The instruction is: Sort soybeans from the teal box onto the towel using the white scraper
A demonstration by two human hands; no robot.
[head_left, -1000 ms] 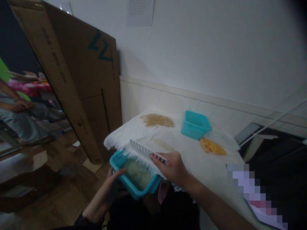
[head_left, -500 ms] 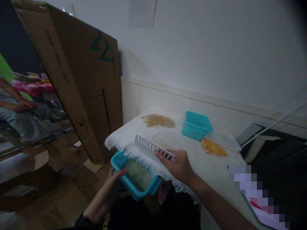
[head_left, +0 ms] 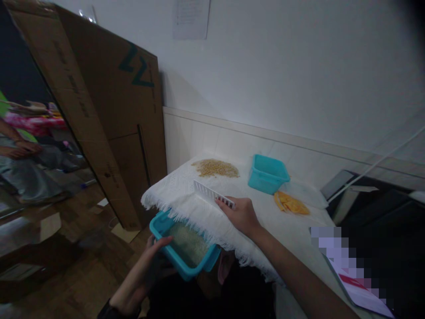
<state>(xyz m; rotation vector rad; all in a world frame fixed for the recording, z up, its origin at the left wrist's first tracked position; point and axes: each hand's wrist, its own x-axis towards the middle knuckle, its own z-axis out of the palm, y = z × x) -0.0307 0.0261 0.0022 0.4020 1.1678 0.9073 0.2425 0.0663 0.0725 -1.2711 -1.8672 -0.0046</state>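
Observation:
My left hand (head_left: 146,270) grips the near side of a teal plastic tub (head_left: 162,226) and holds it below the fringed edge of the white cloth (head_left: 186,190) that covers the table. Pale grains (head_left: 187,243) fill the tub. My right hand (head_left: 241,215) is closed on a white slotted plastic scraper (head_left: 212,195), which rests edge-down on the cloth a little back from the table edge.
A pile of tan grains (head_left: 215,168) lies at the far side of the cloth, beside a second teal tub (head_left: 267,173) and some orange-yellow pieces (head_left: 290,204). A tall cardboard box (head_left: 109,110) leans at the left. Another person sits at far left (head_left: 16,164).
My right hand has drawn the scraper back from the table edge toward the middle of the cloth. The left hand keeps the tub under the edge.

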